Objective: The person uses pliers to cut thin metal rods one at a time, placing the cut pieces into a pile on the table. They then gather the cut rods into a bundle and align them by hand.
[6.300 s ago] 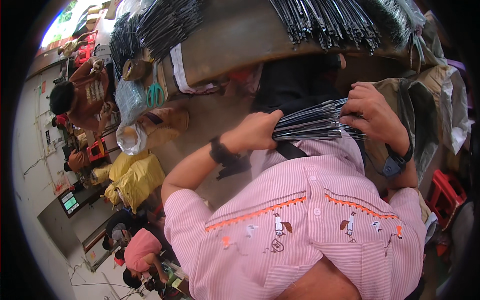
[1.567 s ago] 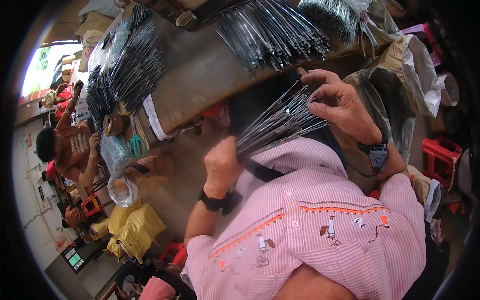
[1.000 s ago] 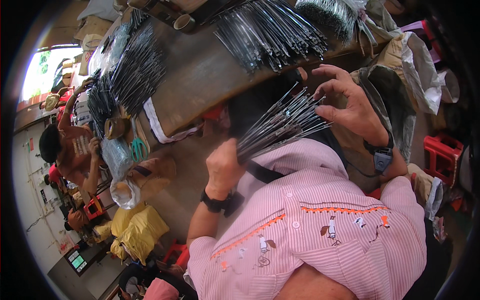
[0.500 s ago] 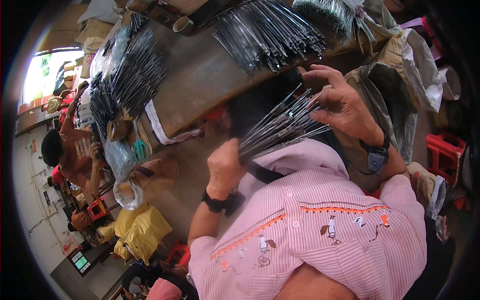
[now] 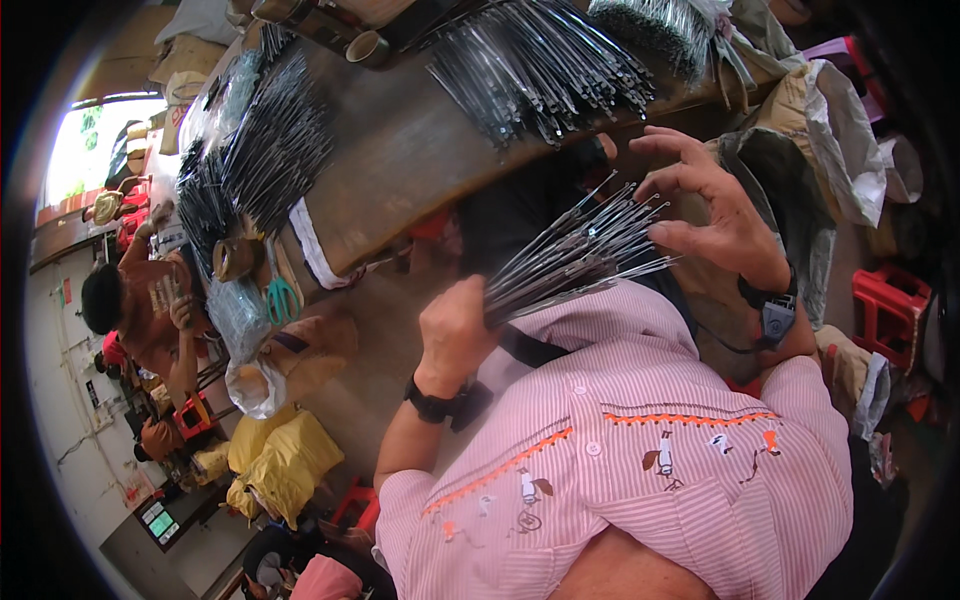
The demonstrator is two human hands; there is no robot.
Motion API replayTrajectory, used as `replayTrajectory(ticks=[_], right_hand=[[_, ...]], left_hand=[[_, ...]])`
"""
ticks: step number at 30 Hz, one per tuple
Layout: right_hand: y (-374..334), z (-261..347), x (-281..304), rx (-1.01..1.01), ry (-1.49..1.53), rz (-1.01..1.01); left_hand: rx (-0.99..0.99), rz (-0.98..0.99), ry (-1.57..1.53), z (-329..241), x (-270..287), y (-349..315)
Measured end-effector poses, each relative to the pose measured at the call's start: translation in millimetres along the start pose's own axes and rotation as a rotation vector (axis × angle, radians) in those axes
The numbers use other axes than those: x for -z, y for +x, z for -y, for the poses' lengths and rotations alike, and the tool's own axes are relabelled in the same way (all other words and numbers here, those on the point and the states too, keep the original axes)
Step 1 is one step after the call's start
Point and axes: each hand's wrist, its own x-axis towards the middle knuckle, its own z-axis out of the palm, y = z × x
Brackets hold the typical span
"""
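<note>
My left hand [image 5: 458, 325] is closed around one end of a bundle of thin metal rods [image 5: 565, 258], which fans out up and to the right in front of my striped shirt. Some rod tips end in small loops. Beside those tips is my right hand [image 5: 715, 205], its thumb and fingers spread apart and nothing visibly gripped. Whether a fingertip brushes a rod, I cannot tell. More thin rods [image 5: 545, 70] lie in a dark row along the near edge of the table, beyond my hands.
On the brown table [image 5: 400, 170] are dark rods [image 5: 275, 140] piled at left and a round cup [image 5: 367, 48]. Green-handled scissors [image 5: 282, 300] hang by its left end. Open sacks [image 5: 830, 140] and a red stool [image 5: 890, 315] stand at right. A co-worker [image 5: 150, 310] sits at left.
My right hand has shifted slightly right, away from the rod tips, with its fingers spread. The bundle in my left hand has moved a little right. The co-worker's arms have moved.
</note>
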Motion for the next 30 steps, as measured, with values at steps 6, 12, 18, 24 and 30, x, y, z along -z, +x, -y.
replayTrajectory(ticks=[6, 12, 18, 24, 30], right_hand=[[4.3, -2.6, -4.0, -0.214, 0.126, -0.031], [12.1, 1.5, -12.7, -0.251, 0.081, 0.048], [15.2, 1.0, -19.3, -0.327, 0.225, 0.05], [13.7, -1.0, -18.7, -0.273, 0.264, -0.006], [11.2, 2.5, -10.4, -0.301, 0.263, -0.034]], left_hand=[[-0.001, 0.014, 0.032, 1.5, 0.6, -2.0], [-0.016, 0.036, 0.045, 1.8, 1.8, -3.5], [-0.026, 0.024, 0.051, 4.0, -0.2, -5.6], [-0.041, 0.032, 0.041, 4.0, -2.2, -4.4], [-0.017, 0.055, 0.033, 3.8, -2.6, -6.2]])
